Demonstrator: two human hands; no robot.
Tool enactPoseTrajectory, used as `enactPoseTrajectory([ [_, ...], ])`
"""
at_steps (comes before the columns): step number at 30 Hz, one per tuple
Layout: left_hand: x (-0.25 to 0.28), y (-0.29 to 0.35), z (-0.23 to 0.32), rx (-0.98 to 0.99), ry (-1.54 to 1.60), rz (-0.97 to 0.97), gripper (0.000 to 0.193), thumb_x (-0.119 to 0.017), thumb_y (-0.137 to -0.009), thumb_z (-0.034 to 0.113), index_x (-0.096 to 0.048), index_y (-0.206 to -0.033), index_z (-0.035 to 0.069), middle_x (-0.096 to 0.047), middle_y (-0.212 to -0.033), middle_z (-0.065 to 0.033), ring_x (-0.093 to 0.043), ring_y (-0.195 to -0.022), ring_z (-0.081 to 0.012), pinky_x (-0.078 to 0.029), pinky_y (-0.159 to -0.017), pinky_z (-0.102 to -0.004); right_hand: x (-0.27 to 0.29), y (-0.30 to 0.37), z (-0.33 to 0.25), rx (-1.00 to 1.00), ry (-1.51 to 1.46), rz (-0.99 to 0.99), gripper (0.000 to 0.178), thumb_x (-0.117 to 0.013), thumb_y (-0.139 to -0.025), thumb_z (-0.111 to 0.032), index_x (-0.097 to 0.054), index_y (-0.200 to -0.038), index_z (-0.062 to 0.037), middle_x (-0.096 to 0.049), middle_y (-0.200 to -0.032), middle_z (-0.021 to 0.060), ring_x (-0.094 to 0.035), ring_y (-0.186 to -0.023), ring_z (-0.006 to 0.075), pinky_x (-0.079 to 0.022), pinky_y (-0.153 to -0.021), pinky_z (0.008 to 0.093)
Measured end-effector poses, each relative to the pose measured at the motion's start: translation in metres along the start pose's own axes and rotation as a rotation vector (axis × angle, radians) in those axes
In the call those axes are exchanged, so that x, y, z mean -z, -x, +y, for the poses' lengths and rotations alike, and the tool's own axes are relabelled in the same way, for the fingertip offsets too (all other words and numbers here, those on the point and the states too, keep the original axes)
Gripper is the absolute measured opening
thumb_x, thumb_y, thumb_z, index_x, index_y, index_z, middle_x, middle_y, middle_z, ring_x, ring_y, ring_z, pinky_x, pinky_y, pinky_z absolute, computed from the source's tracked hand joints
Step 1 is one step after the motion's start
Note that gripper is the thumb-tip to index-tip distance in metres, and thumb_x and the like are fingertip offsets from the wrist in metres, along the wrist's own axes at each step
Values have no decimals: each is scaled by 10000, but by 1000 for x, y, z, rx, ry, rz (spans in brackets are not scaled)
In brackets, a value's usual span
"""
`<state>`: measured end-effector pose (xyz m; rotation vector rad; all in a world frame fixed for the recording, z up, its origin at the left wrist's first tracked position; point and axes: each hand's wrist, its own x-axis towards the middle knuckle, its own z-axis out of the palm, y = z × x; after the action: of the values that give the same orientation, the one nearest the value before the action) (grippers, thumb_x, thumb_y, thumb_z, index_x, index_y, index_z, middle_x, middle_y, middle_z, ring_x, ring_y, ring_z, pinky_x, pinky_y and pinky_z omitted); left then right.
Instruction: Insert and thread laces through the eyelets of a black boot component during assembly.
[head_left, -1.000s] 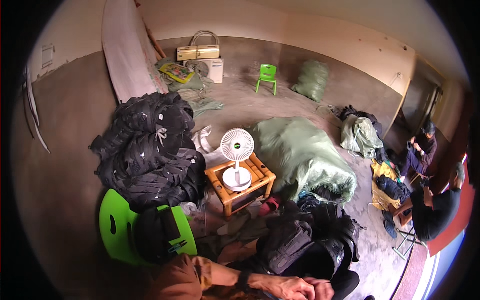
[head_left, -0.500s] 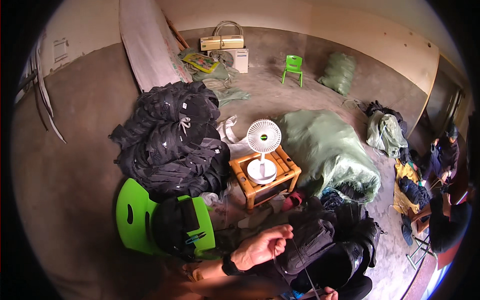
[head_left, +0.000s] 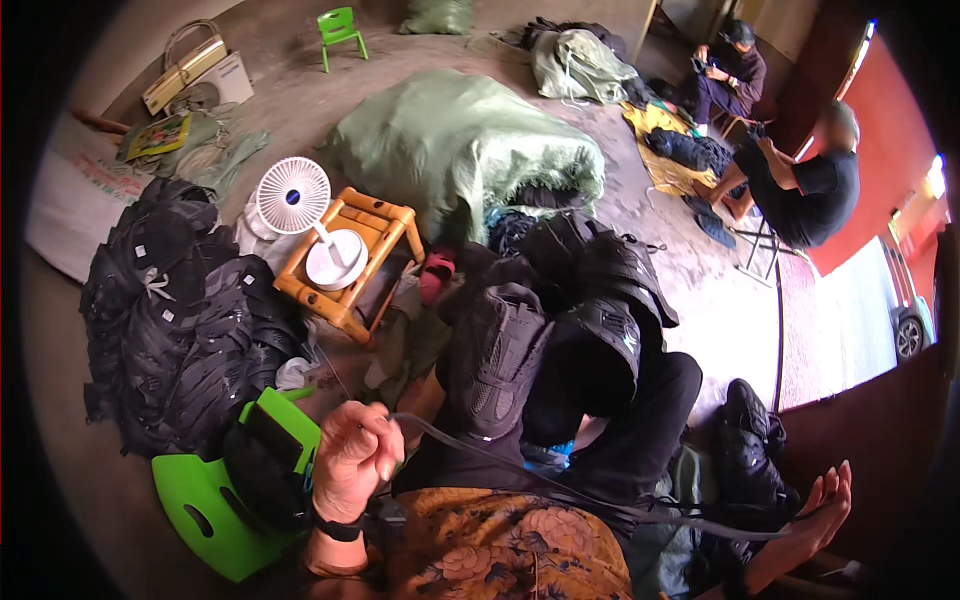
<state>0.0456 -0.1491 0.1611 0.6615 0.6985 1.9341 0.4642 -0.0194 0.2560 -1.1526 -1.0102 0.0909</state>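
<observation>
My left hand (head_left: 357,455), with a dark band at the wrist, is closed on a long dark shoelace (head_left: 560,490). The lace runs in a shallow curve across my lap to my right hand (head_left: 822,512), far out to the right. There it lies against the palm, the fingers fairly straight; the grip is partly hidden. On my knees rests a black shoe upper (head_left: 500,355), laced up its front. Another black upper (head_left: 610,330) lies to the right of it, with more heaped behind.
A white fan (head_left: 293,195) stands on a bamboo stool (head_left: 360,325). Left are a pile of black uppers (head_left: 190,310) and a green chair (head_left: 205,520). A pale green sack (head_left: 440,130) bulges ahead. Two people sit at the right, one on a folding stool (head_left: 765,250), near an open doorway.
My view has swung to the right and down. My hands have spread wide apart, with the lace stretched between them. My right hand has moved far out to the right.
</observation>
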Motion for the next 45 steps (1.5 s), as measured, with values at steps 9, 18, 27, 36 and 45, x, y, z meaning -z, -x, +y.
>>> enactPoseTrajectory([
  [9,41,-71,-73,30,-796,48,160,-608,-931,61,-688,-1066,31,-659,-792,-29,-627,-718,-104,-510,-693,-244,-124,156,38,-678,-136,-1365,239,-597,-949,-128,-632,-1150,-3,-669,-728,40,-549,-630,53,-406,-558,197],
  [18,42,-82,-131,-91,-1302,-62,244,-645,-910,93,-520,-1118,60,-564,-664,-101,-571,-560,-231,-471,-558,-332,-178,236,72,-776,-186,-1347,145,-639,-937,-140,-661,-958,1,-662,-733,31,-569,-617,59,-452,-548,213],
  [27,47,-78,-126,-97,-1191,-151,60,-602,-920,51,-583,-976,45,-603,-740,-93,-621,-622,-222,-496,-587,-329,-177,240,63,-644,-98,-1232,130,-679,-897,-120,-677,-952,-2,-666,-697,60,-617,-595,96,-489,-552,236],
  [36,34,-69,-117,-89,-1303,-179,164,-669,-848,36,-599,-994,59,-591,-873,-80,-626,-751,-229,-520,-660,-328,-182,256,79,-247,49,-1160,106,-691,-850,-103,-619,-883,-33,-649,-679,158,-659,-597,288,-497,-559,350],
  [45,37,-68,-121,-64,-1261,-167,160,-668,-843,39,-609,-990,64,-587,-884,-82,-621,-781,-235,-518,-700,-346,-187,261,83,-135,98,-1153,125,-672,-865,-126,-600,-875,-25,-645,-673,154,-648,-588,286,-497,-556,364],
])
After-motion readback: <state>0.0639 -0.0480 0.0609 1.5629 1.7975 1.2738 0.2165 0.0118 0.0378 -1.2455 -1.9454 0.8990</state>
